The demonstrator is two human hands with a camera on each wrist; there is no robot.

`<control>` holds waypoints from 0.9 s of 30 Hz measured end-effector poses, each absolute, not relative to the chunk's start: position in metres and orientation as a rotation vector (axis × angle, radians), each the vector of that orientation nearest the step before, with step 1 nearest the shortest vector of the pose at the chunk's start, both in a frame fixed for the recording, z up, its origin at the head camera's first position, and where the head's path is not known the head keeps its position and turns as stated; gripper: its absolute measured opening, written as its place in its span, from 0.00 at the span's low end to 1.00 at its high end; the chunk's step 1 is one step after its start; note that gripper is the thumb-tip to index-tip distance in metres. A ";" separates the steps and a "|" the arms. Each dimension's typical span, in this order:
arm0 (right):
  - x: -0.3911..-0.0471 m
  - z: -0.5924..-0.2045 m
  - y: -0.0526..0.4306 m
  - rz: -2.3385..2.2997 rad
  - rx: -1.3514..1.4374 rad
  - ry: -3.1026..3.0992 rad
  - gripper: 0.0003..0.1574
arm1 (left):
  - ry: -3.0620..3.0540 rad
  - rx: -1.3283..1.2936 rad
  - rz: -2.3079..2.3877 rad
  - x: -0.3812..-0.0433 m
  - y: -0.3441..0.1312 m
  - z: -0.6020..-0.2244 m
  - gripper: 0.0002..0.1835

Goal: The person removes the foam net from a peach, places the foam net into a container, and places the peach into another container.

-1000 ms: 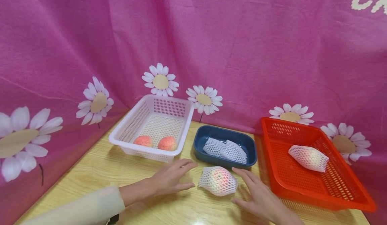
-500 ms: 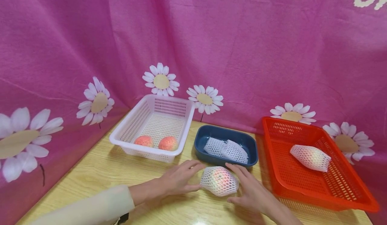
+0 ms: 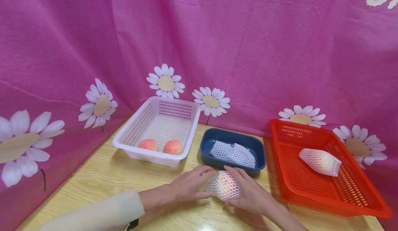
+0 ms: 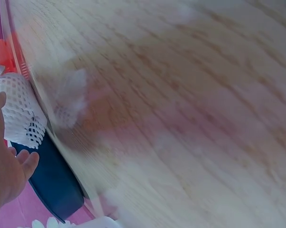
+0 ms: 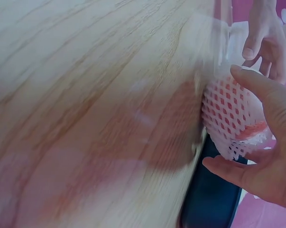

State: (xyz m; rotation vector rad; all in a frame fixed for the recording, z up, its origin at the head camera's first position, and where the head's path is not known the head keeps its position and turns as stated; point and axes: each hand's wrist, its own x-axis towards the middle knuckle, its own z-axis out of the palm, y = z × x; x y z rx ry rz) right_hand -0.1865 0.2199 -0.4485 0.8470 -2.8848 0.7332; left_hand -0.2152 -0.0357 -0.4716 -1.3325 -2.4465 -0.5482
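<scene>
My right grip (image 3: 250, 193) curls round the netted fruit (image 3: 225, 186); my left grip (image 3: 190, 185), loosely spread, is close beside it.

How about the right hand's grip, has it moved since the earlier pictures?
Yes: the right hand's grip has moved left in the head view, judged against the blue tub, onto the netted fruit.

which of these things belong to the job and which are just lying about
Likely in the job:
netted fruit
left hand
right hand
white basket
bare fruits
blue tray
loose nets
red basket
second netted fruit

Apparently just surroundings:
wooden table
flowered cloth
</scene>
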 end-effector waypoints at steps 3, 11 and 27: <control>-0.187 -0.450 0.217 0.734 0.862 -2.894 0.61 | -2.452 -1.348 -0.559 -0.216 -0.034 -0.472 0.33; -0.189 -0.453 0.213 0.731 0.890 -2.851 0.53 | -2.474 -1.347 -0.538 -0.216 -0.030 -0.470 0.33; -0.190 -0.438 0.215 0.732 0.941 -2.617 0.53 | -2.327 -1.311 -0.632 -0.227 -0.034 -0.454 0.31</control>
